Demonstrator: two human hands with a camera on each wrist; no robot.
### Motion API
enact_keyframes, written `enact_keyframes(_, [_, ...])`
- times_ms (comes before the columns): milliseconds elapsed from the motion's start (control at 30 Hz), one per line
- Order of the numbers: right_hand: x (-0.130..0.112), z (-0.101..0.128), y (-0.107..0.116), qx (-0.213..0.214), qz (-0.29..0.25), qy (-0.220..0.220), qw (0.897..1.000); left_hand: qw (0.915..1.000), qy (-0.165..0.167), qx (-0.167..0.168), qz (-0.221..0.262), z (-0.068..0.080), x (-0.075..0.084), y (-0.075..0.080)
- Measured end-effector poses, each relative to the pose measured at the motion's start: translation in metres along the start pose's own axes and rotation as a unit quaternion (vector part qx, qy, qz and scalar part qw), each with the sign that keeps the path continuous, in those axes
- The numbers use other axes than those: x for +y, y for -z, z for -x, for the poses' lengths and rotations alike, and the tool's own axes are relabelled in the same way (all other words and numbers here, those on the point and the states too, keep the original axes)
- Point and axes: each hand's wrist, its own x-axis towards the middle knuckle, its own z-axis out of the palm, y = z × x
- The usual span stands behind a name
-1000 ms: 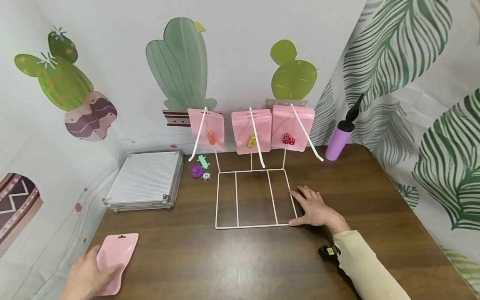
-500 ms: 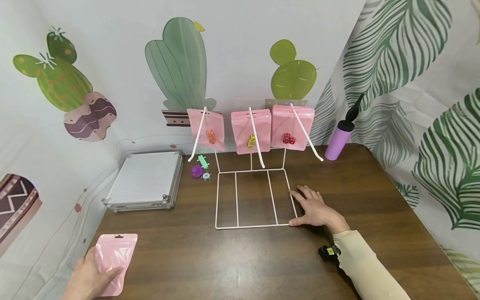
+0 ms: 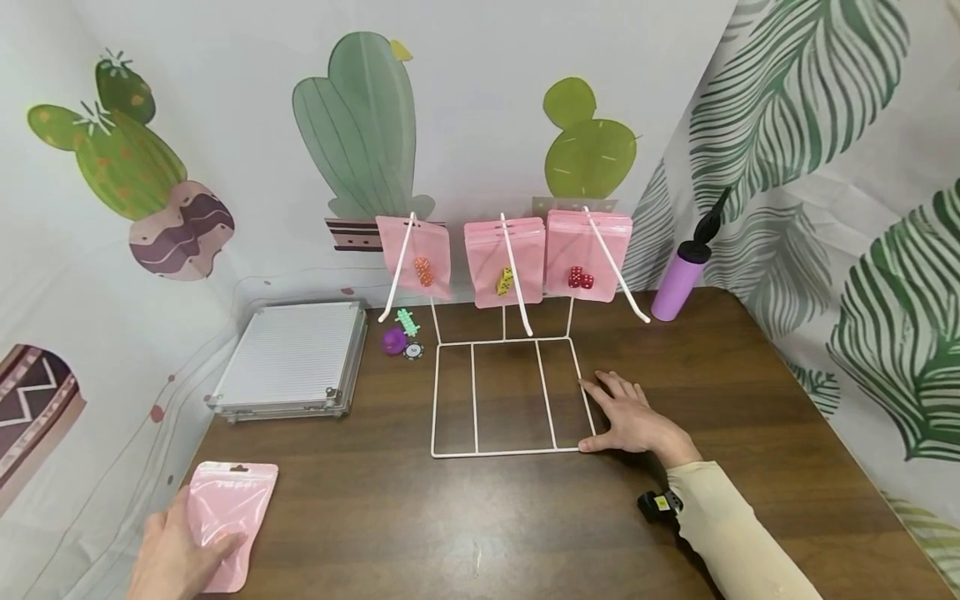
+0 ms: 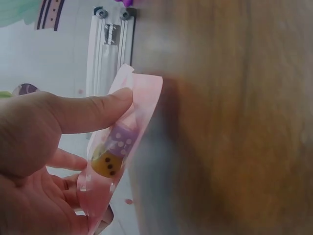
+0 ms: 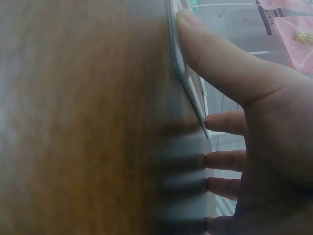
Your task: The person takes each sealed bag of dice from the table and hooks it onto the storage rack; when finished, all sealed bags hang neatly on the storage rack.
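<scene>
At the front left, my left hand (image 3: pixel 176 546) pinches a pink zip pouch (image 3: pixel 232 500) between thumb and fingers. Through its film, the left wrist view shows a purple die (image 4: pixel 121 139) and a yellow die (image 4: pixel 106 162). My right hand (image 3: pixel 630 417) rests with spread fingers at the front right corner of a white wire display rack (image 3: pixel 491 453); its thumb touches the wire. On the rack's hooks hang pink pouches: one with orange dice (image 3: pixel 423 271), some with yellow dice (image 3: pixel 505 281) in front, and some with red dice (image 3: pixel 581 277) in front.
A silver ridged case (image 3: pixel 292 354) lies on the left of the wooden table (image 3: pixel 375 525). Beside the rack sit a purple hat-shaped piece (image 3: pixel 393 341), a mint green piece (image 3: pixel 407 322) and a poker chip (image 3: pixel 413 351). A purple pump (image 3: pixel 678 283) stands at the back right.
The pouch in my left hand has turned a little, and its glossy front catches more light. My right hand stays in place on the rack.
</scene>
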Motion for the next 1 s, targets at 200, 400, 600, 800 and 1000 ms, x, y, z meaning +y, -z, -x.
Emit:
enact_keyframes(200, [0.001,-0.001,-0.001,0.003,0.005,0.002,1.000,0.9984,-0.024,0.051,0.003,0.005,0.015,0.008])
enact_keyframes(400, [0.001,-0.001,-0.001,0.001,0.005,0.002,1.000,0.9956,-0.043,0.083,0.010,0.012,0.031,0.019])
enact_keyframes(600, [0.001,-0.001,0.000,0.002,0.004,0.004,1.000,0.9922,-0.064,0.106,0.017,0.018,0.044,0.026])
enact_keyframes(800, [0.001,-0.001,0.000,0.001,0.006,0.003,1.000,0.9900,-0.071,0.120,0.025,0.021,0.056,0.030])
enact_keyframes(1000, [0.001,0.000,-0.001,0.003,0.005,0.005,1.000,0.9875,-0.080,0.132,0.033,0.025,0.071,0.033])
